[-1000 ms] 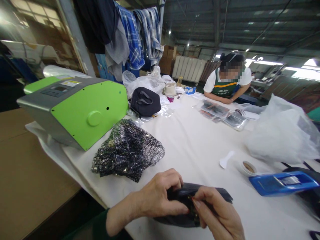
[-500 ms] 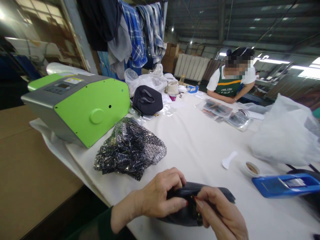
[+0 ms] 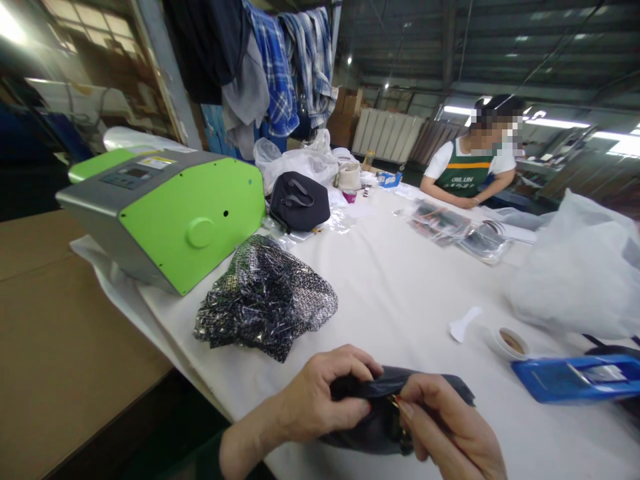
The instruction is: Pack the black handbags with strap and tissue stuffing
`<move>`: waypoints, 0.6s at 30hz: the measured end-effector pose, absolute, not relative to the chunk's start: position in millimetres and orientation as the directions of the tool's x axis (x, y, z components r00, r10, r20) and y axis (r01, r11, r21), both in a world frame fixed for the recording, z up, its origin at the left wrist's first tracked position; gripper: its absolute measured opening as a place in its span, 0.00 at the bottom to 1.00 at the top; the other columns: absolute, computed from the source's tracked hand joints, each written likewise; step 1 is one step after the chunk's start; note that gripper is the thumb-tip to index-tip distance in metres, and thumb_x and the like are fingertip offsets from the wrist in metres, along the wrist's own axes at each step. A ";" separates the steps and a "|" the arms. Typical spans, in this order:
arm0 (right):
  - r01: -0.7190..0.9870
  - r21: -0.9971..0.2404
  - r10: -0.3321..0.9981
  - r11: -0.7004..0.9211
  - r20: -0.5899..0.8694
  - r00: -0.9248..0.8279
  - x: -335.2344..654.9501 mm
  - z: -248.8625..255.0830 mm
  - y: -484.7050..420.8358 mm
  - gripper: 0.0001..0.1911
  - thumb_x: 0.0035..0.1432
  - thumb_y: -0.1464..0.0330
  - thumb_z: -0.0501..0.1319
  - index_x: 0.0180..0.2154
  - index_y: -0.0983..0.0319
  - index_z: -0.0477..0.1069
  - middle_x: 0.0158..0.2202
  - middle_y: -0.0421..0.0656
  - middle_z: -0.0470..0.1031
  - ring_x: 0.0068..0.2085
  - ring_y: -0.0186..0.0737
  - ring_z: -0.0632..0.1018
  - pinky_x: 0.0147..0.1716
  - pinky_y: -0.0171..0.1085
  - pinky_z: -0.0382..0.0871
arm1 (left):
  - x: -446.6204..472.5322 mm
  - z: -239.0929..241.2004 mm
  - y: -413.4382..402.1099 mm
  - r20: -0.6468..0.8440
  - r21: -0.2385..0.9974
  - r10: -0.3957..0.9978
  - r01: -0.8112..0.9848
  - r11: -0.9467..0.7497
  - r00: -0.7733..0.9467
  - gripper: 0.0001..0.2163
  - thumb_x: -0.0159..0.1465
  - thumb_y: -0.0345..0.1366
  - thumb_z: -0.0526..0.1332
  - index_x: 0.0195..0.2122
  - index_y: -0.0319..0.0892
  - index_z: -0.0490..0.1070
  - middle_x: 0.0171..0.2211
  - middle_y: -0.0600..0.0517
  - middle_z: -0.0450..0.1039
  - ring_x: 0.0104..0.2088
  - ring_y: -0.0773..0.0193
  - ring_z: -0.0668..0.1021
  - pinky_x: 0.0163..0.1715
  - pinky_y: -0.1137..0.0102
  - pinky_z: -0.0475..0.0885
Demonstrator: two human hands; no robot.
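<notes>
- One black item (image 3: 367,435), near centre, over one white table (image 3: 385,307).
- One left hand (image 3: 325,393): thumb and fingers grip its left side.
- One right hand (image 3: 450,423): fingertips pinch one gold-coloured piece (image 3: 393,400).

A green-and-grey machine (image 3: 173,213) stands beside crumpled patterned plastic (image 3: 265,300); plaid shirts (image 3: 279,87) hang farther back

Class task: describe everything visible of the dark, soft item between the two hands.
The black, soft, leather-looking item is elongated, creased and faintly shiny, with small gold-coloured, metal-looking parts near its middle. It stretches sideways across the near part of the white-covered table; whether it rests fully there is unclear. The left hand grips its left part, fingers at the upper edge; the right hand's thumb and forefinger pinch at the gold-coloured parts. Both hands hide much of its shape.
</notes>
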State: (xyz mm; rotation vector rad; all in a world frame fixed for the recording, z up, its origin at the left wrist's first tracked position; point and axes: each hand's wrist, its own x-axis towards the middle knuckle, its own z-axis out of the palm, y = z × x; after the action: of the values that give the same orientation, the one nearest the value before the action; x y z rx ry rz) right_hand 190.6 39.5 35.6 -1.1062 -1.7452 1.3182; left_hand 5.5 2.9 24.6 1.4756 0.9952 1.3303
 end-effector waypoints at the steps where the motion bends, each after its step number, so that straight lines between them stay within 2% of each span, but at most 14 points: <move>1: 0.225 -0.966 0.911 0.126 0.023 -0.411 190.6 35.7 39.3 0.13 0.55 0.57 0.60 0.27 0.60 0.69 0.18 0.35 0.64 0.17 0.28 0.64 0.15 0.27 0.58 | 3.8 25.5 3.7 0.276 0.961 0.955 -0.003 -0.278 0.111 0.04 0.52 0.27 0.61 0.29 0.40 0.68 0.41 0.45 0.73 0.41 0.59 0.75 0.44 0.67 0.68; 5: 0.211 -0.969 0.901 0.129 0.026 -0.433 189.0 36.0 38.1 0.14 0.56 0.57 0.59 0.27 0.60 0.69 0.18 0.36 0.65 0.17 0.28 0.64 0.16 0.28 0.58 | -5.3 29.0 3.8 0.272 0.955 0.947 0.069 -0.287 0.173 0.09 0.51 0.30 0.65 0.23 0.40 0.62 0.40 0.45 0.73 0.40 0.60 0.74 0.42 0.68 0.66; 8: 0.196 -0.975 0.893 0.109 0.010 -0.450 185.0 36.9 39.3 0.15 0.56 0.56 0.59 0.27 0.61 0.68 0.17 0.35 0.63 0.17 0.28 0.64 0.16 0.27 0.58 | -9.8 29.1 -0.3 0.270 0.948 0.941 0.114 -0.297 0.204 0.14 0.49 0.36 0.68 0.24 0.41 0.60 0.41 0.45 0.71 0.40 0.59 0.74 0.40 0.68 0.67; 10: 0.190 -0.977 0.893 0.095 -0.001 -0.451 182.1 37.9 41.3 0.16 0.56 0.55 0.59 0.27 0.61 0.68 0.16 0.34 0.61 0.17 0.28 0.63 0.16 0.27 0.58 | -9.1 26.2 -5.2 0.296 0.931 0.943 0.178 -0.320 0.149 0.14 0.49 0.36 0.69 0.27 0.41 0.61 0.41 0.45 0.71 0.39 0.59 0.74 0.40 0.69 0.68; 14: 0.222 -0.969 0.883 0.112 -0.006 -0.469 179.5 40.3 45.1 0.16 0.55 0.55 0.58 0.28 0.60 0.67 0.17 0.34 0.62 0.17 0.28 0.64 0.16 0.28 0.59 | 2.9 10.5 -16.1 0.526 0.781 0.850 0.396 -0.483 0.000 0.10 0.53 0.28 0.61 0.35 0.40 0.62 0.41 0.44 0.70 0.41 0.60 0.74 0.40 0.69 0.70; 16: 0.258 -0.954 0.859 0.152 -0.002 -0.512 179.7 41.5 45.4 0.14 0.56 0.56 0.58 0.28 0.60 0.67 0.18 0.35 0.63 0.16 0.28 0.64 0.15 0.28 0.59 | 11.4 -0.8 -18.8 0.656 0.673 0.753 0.489 -0.554 -0.050 0.10 0.56 0.29 0.59 0.38 0.40 0.61 0.41 0.42 0.70 0.42 0.59 0.75 0.40 0.69 0.72; 18: 0.302 -0.925 0.819 0.231 0.017 -0.574 179.8 43.1 44.8 0.13 0.57 0.58 0.57 0.28 0.59 0.67 0.17 0.34 0.63 0.16 0.28 0.64 0.15 0.27 0.59 | 18.3 -11.5 -19.0 0.735 0.602 0.672 0.543 -0.586 -0.091 0.09 0.59 0.35 0.58 0.39 0.40 0.60 0.40 0.41 0.71 0.41 0.58 0.76 0.39 0.69 0.74</move>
State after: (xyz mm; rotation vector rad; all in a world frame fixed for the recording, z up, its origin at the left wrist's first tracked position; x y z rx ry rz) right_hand 179.8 44.8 43.1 -1.0248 -1.9983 1.3275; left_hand 18.3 -19.0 -11.5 2.0393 1.3716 1.7741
